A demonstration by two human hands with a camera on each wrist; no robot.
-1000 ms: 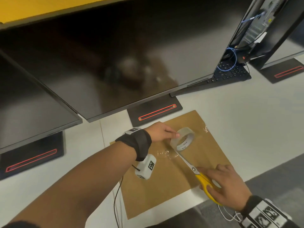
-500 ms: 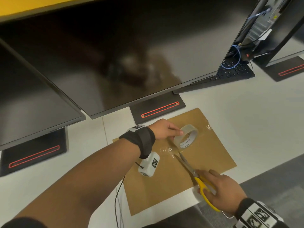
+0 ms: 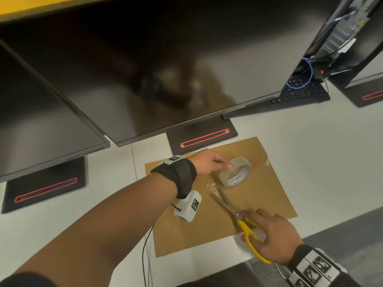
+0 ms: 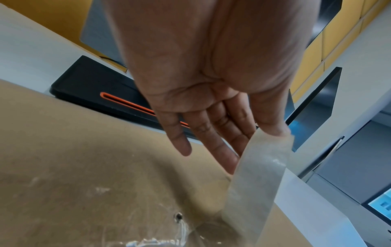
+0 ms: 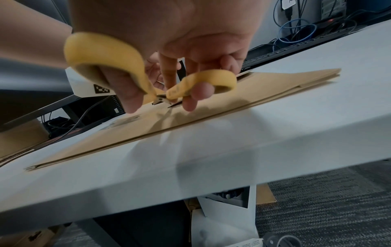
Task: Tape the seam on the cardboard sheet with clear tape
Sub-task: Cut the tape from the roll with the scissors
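A brown cardboard sheet lies flat on the white desk. Crinkled clear tape is stuck on the sheet near its middle, and more shows toward the far corner. My left hand pinches a roll of clear tape, which stands tilted on the cardboard. In the left wrist view my thumb presses the roll and my fingers reach behind it. My right hand holds yellow-handled scissors. Their blades are spread, with the tips just short of the roll. Thumb and fingers sit in the yellow loops.
Black monitors hang low over the desk's far side, and one stand base touches the cardboard's far edge. A keyboard and cables lie at the back right. A black cable runs off the near desk edge. Grey carpet lies below.
The scissors' blades were together a second ago and now stand spread. My right hand has drawn back a little toward the desk's near edge. My left hand keeps hold of the roll.
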